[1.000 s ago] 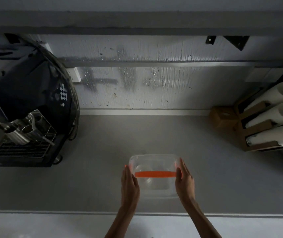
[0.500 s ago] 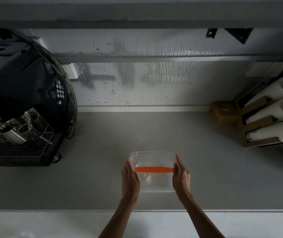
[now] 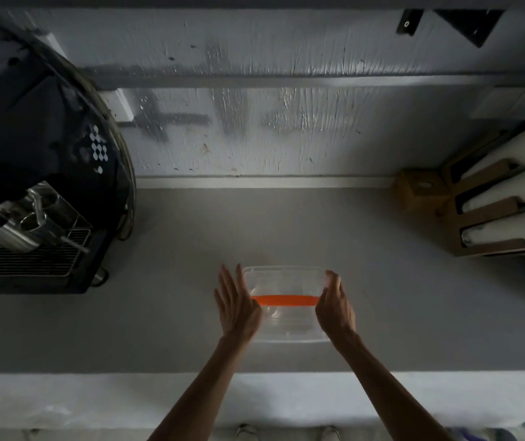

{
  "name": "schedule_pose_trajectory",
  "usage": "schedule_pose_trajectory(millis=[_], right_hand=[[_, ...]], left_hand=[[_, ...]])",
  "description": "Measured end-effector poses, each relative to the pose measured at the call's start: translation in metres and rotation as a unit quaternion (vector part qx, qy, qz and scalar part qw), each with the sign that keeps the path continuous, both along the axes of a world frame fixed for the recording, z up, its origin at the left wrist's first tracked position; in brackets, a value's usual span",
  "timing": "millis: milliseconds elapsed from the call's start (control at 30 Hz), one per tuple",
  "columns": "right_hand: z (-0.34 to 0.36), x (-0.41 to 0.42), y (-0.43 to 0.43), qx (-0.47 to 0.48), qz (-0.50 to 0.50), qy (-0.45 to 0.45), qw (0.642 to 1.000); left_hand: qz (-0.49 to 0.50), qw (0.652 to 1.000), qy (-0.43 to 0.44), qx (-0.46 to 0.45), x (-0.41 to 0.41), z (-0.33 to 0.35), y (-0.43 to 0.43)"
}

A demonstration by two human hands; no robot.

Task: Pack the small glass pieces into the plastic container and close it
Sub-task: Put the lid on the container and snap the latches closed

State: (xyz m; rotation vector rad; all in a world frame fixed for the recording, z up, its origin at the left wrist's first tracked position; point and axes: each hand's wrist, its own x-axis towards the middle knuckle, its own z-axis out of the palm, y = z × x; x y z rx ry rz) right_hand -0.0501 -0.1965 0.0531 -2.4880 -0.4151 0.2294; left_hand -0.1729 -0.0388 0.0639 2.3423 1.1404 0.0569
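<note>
A clear plastic container (image 3: 286, 280) with its lid on sits on the grey counter (image 3: 159, 313), near the front edge. An orange strip (image 3: 283, 300) runs across its middle. Faint clear rounded shapes show through the plastic; I cannot make out the glass pieces as such. My left hand (image 3: 237, 305) is by the container's left side, fingers straight and spread, palm facing it. My right hand (image 3: 334, 305) is at the right side, its fingers curled onto the rim near the far right corner.
A black coffee machine (image 3: 32, 186) with a metal drip grid fills the left of the counter. At the right stand a wooden holder with white tubes (image 3: 503, 205) and a small wooden box (image 3: 420, 192). A wall closes the back.
Both hands were pressed flat against the container's sides. The left hand has now spread its fingers and eased off, and the right hand's fingers have curled onto the rim. The container has stayed in place.
</note>
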Motion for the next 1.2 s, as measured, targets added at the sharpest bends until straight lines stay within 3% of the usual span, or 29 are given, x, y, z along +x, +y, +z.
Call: schedule_pose_trajectory(millis=[100,200,467,600,667,733,800,833,900,967,1067,1133,1200], right_hand=[[0.002,0.005,0.007,-0.082,0.077,-0.119,0.986],[-0.009,0.003,0.015,-0.122,0.152,-0.144,0.97],[-0.03,0.005,0.019,-0.155,0.136,-0.146,0.967],[-0.015,-0.001,0.019,-0.153,0.156,-0.108,0.97],[-0.009,0.003,0.017,-0.106,0.167,-0.074,0.977],[-0.001,0.011,0.011,0.043,0.142,0.042,0.988],[0.007,0.017,-0.001,0.23,0.03,0.162,0.959],[0.01,0.016,-0.005,0.272,-0.007,0.17,0.947],[0.014,0.009,-0.006,0.217,0.028,0.073,0.973],[0.011,0.002,-0.002,0.079,0.165,-0.051,0.982],[0.01,0.005,-0.007,-0.158,0.36,-0.083,0.916],[0.018,0.02,-0.012,-0.234,0.415,-0.063,0.877],[0.027,0.026,-0.009,-0.267,0.428,-0.042,0.862]], left_hand=[[-0.089,0.993,-0.035,0.073,0.011,0.01,0.004],[-0.204,0.968,-0.004,0.144,0.009,-0.002,-0.003],[-0.184,0.968,0.045,0.164,0.015,-0.025,-0.005],[-0.195,0.97,0.065,0.133,0.009,-0.017,-0.005],[-0.204,0.97,0.052,0.122,0.008,-0.013,-0.002],[-0.214,0.975,0.015,0.059,0.01,-0.006,0.006],[-0.188,0.98,-0.052,-0.044,0.008,0.003,0.012],[-0.178,0.98,-0.064,-0.062,0.006,0.005,0.015],[-0.172,0.984,-0.037,-0.002,0.003,0.005,0.012],[-0.209,0.976,0.017,0.06,-0.001,0.001,0.003],[-0.307,0.943,0.109,0.062,-0.007,0.0,-0.001],[-0.333,0.93,0.141,0.059,-0.005,0.009,0.011],[-0.353,0.919,0.17,0.046,-0.001,0.02,0.02]])
